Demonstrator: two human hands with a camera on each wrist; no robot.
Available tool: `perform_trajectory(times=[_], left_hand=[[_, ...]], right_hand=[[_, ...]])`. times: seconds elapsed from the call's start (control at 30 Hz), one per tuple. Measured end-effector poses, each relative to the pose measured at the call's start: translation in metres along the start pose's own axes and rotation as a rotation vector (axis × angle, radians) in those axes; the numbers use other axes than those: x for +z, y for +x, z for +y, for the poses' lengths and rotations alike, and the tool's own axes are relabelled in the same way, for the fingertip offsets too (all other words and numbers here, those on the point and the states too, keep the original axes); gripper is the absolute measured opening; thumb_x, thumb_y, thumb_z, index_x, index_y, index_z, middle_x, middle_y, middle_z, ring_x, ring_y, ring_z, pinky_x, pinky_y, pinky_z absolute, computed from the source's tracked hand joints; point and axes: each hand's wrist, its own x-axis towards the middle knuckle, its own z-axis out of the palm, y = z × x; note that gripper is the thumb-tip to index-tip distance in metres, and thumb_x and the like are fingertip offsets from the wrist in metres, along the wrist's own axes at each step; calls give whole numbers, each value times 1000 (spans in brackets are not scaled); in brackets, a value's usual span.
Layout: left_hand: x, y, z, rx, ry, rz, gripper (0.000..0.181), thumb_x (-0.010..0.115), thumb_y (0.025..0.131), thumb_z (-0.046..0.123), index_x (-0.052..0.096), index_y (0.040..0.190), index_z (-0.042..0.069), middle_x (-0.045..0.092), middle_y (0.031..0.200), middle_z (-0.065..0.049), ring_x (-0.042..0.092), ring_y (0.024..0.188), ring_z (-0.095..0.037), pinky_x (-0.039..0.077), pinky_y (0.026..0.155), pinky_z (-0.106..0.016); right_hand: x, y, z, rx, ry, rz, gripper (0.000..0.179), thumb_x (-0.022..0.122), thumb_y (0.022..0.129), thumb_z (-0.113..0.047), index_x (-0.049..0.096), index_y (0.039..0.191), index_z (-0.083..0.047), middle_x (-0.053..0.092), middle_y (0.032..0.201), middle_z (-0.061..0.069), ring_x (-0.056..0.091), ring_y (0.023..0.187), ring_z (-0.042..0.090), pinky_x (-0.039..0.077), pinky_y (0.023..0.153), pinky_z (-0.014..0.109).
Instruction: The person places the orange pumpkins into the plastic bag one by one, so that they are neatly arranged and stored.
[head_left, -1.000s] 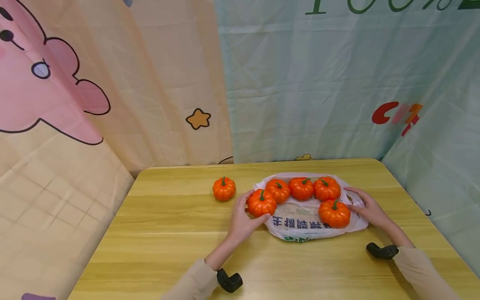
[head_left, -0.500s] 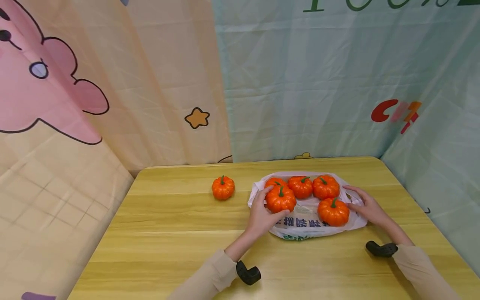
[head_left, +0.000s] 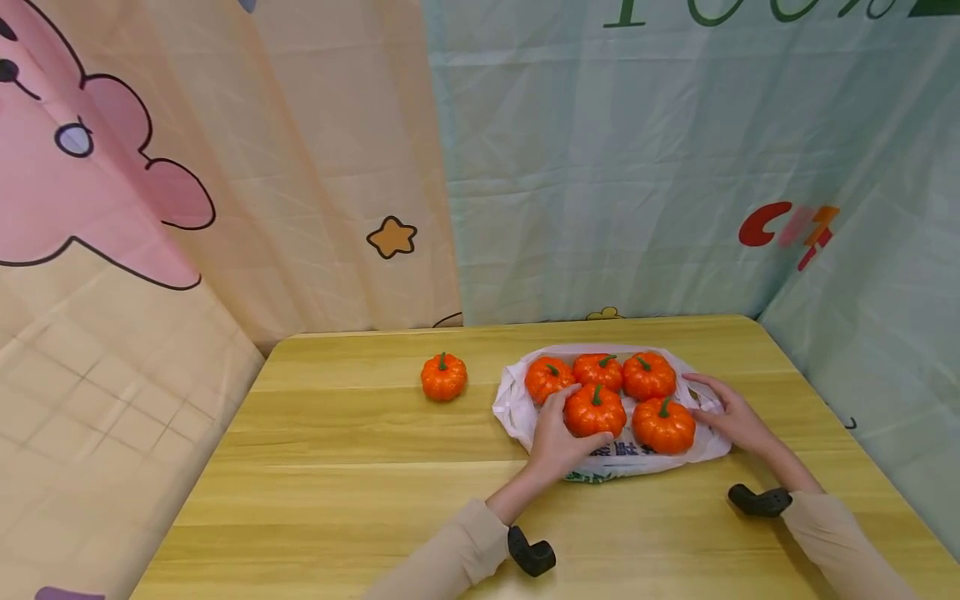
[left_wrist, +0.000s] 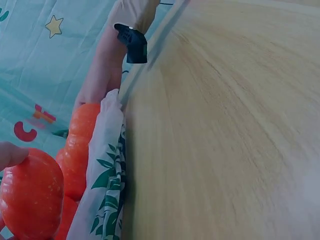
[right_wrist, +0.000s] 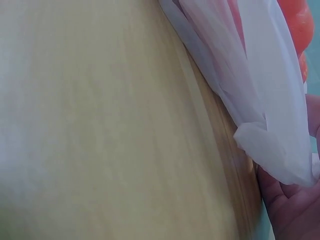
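Note:
My left hand [head_left: 558, 442] grips a small orange pumpkin [head_left: 595, 410] with a green stem, thumb at its front and fingers on its far left side. The pumpkin is at the front of a white plastic bag [head_left: 517, 417] with printed lettering. In the left wrist view the thumb presses on the held pumpkin [left_wrist: 32, 195]. My right hand [head_left: 742, 421] holds the bag's right edge; in the right wrist view the white plastic [right_wrist: 280, 145] lies between its thumb and fingers. Several more pumpkins sit on the bag, among them a front right pumpkin [head_left: 663, 427] beside the held one.
A single pumpkin [head_left: 443, 377] stands on the wooden table [head_left: 337, 467] left of the bag. Printed curtains [head_left: 600, 167] hang behind the table and along its sides. A black wrist device [head_left: 531, 552] sticks out from the left sleeve, another [head_left: 759, 501] from the right.
My left hand has carried its pumpkin rightward from the bag's left end to beside the front right pumpkin. The bag's left edge has spread outward. My right hand stays at the bag's right edge.

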Motion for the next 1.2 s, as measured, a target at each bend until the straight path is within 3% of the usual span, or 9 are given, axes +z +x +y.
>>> perform_trajectory(times=[0.1,0.33,0.53,0.63,1.1,1.2], left_hand=[[8,0,-2,-15,11,2,74,81,74,30,46,137,15,48,137,-5,48,123,-24,46,100,-45],[20,0,-6,-47,20,-10,72,81,74,32,47,136,17,48,136,-3,47,123,-22,45,101,-45],[27,2,-9,-8,44,-16,71,82,73,28,48,133,13,49,137,-1,48,124,-21,43,104,-41],[28,3,-9,-4,57,-14,71,83,73,27,48,133,12,49,137,0,47,125,-20,42,106,-39],[27,3,-13,-3,118,-24,72,82,73,24,47,134,8,47,141,-10,46,129,-27,39,108,-45],[28,3,-13,-12,134,-40,73,81,74,25,46,136,9,49,138,-8,48,126,-26,41,106,-43]], right_hand=[[0,1,-2,-8,-9,1,51,63,90,-6,45,136,3,43,133,-23,27,118,-24,20,94,-2],[-1,0,-5,-11,-12,9,51,63,88,-2,45,135,4,43,130,-25,27,116,-25,20,93,-2],[-1,-2,-8,23,-34,-1,50,62,91,-8,44,136,2,45,132,-26,25,114,-27,19,92,-2],[-1,-3,-9,21,-39,-6,50,62,91,-9,44,136,2,43,130,-29,25,113,-27,19,90,-3],[1,0,-8,18,-36,1,50,62,91,-7,45,137,0,47,136,-15,25,114,-27,19,91,-2],[1,0,-7,8,-18,6,51,63,90,-5,45,136,1,46,134,-21,25,115,-26,20,91,-3]])
